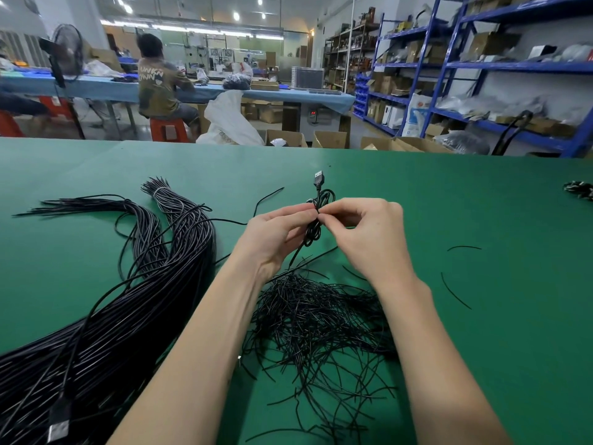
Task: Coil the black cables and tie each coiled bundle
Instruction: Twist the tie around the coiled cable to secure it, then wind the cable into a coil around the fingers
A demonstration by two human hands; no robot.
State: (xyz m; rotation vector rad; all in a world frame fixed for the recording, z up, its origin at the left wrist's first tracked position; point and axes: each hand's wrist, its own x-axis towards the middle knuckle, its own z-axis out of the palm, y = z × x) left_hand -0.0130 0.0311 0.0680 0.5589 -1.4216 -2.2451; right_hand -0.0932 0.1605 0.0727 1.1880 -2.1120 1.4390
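Above the green table [481, 316] both hands hold a small coiled black cable bundle [316, 229], its USB plug [318, 178] pointing away from me. My left hand [279, 236] grips the coil's middle from the left. My right hand [365, 229] pinches at the coil's waist with thumb and forefinger; a thin tie there is too small to make out. A loose cable end hangs from the coil toward the table.
A thick bundle of long black cables [134, 300] lies at the left, with a USB plug [59, 428] at the near edge. A heap of thin black tie wires [314, 322] sits between my forearms. Stray ties [455, 293] lie right; a finished coil [579, 189] far right.
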